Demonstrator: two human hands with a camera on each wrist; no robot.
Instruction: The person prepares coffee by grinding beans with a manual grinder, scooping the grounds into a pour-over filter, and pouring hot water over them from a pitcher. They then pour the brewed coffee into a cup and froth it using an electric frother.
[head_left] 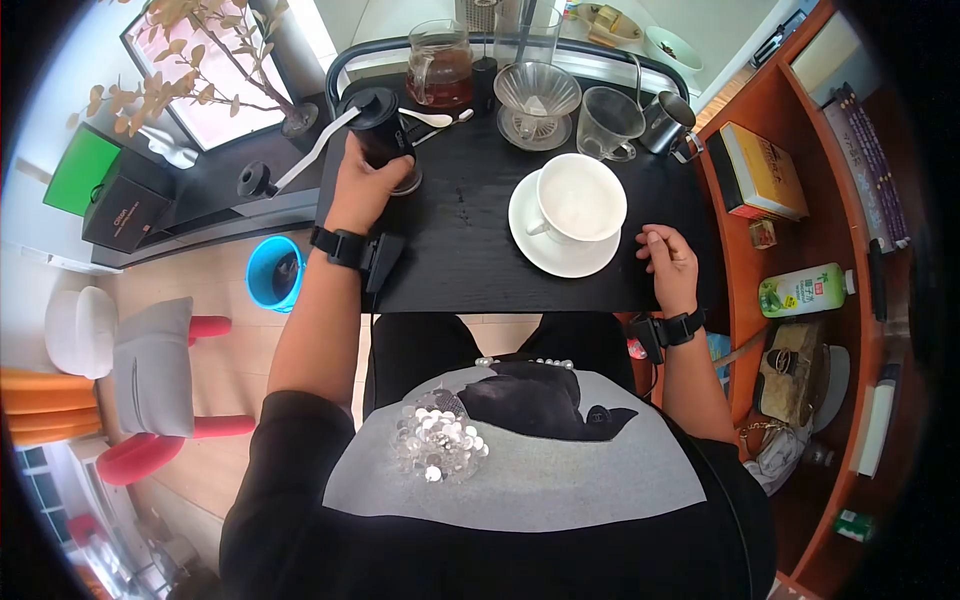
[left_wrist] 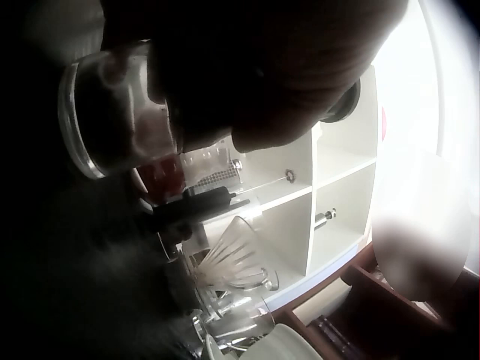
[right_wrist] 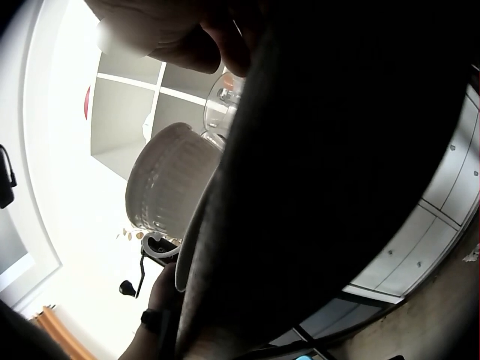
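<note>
At the table's left side my left hand grips a black manual coffee grinder, its fingers wrapped round the body. A silver crank with a black knob sticks out to the left from the grinder's top. The left wrist view shows its clear glass base below my dark, shadowed hand. My right hand rests at the table's right edge, fingers loosely bent and holding nothing. Nearest to it stands a large white cup on a white saucer; the cup's ribbed side shows in the right wrist view.
Behind the cup stand a glass dripper, a glass mug and a steel pitcher. A glass pot of brown liquid is at the back, with a white spoon before it. Wooden shelves border the right; a blue bin stands left.
</note>
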